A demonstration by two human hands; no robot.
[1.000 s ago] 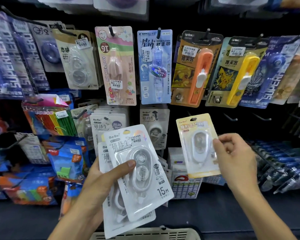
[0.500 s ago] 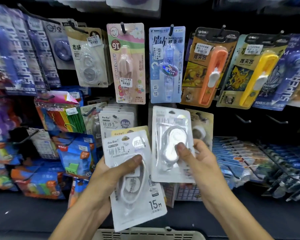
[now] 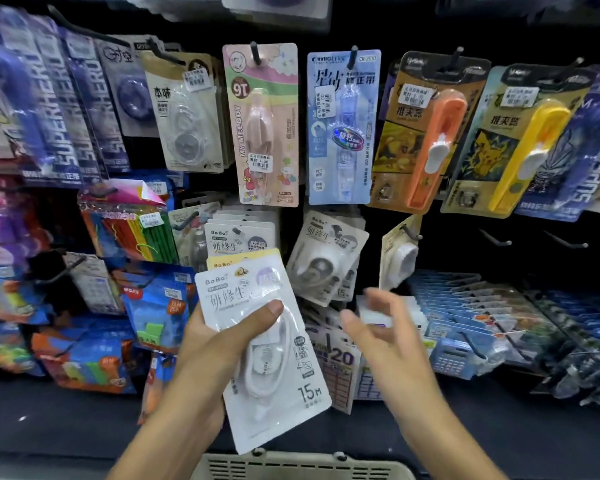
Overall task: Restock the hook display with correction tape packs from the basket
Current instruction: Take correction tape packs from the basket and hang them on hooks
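Note:
My left hand (image 3: pixel 219 344) grips a small stack of correction tape packs; the front one is a white pack (image 3: pixel 267 355) marked 15M, with a yellow-topped pack (image 3: pixel 238 260) peeking out behind it. My right hand (image 3: pixel 378 327) is blurred, fingers spread, holding nothing, just below the hooks. A white pack (image 3: pixel 326 258) hangs tilted on the middle-row hook. To its right a yellow pack (image 3: pixel 399 252) hangs turned edge-on on its hook. The beige basket (image 3: pixel 302 465) rim shows at the bottom edge.
Rows of carded correction tapes hang above, including a pink pack (image 3: pixel 267 126) and a blue pack (image 3: pixel 342 126). Two bare hooks (image 3: pixel 496 239) stick out at the right. Coloured packets crowd the left; calculators (image 3: pixel 454 355) lie on the low shelf.
The white pack my right hand held now hangs on the middle hook, still swinging. My right hand has let go and dropped back, empty. The left hand's stack has barely shifted.

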